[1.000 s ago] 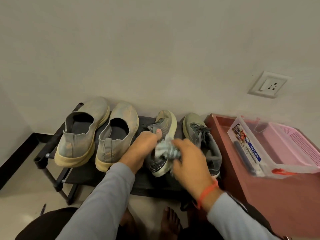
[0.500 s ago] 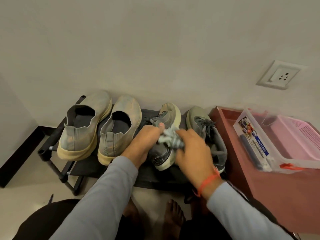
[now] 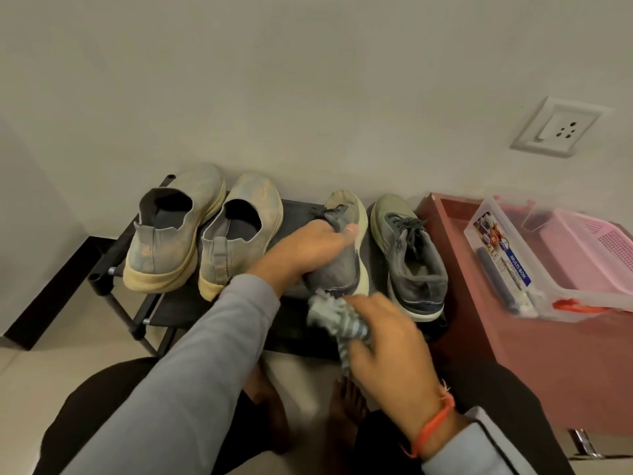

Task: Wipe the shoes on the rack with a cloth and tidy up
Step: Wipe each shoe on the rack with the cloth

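Low black rack [image 3: 178,313] against a plain pale wall; pale tiled floor; reddish cabinet [image 3: 548,354] to the right. Four shoes on the rack. My left hand [image 3: 308,252] grips the grey laced shoe [image 3: 346,269], fingers curled over its upper; long axis runs toe-to-wall, heel toward me. My right hand [image 3: 387,341] clutches the grey cloth [image 3: 339,317] at the heel.
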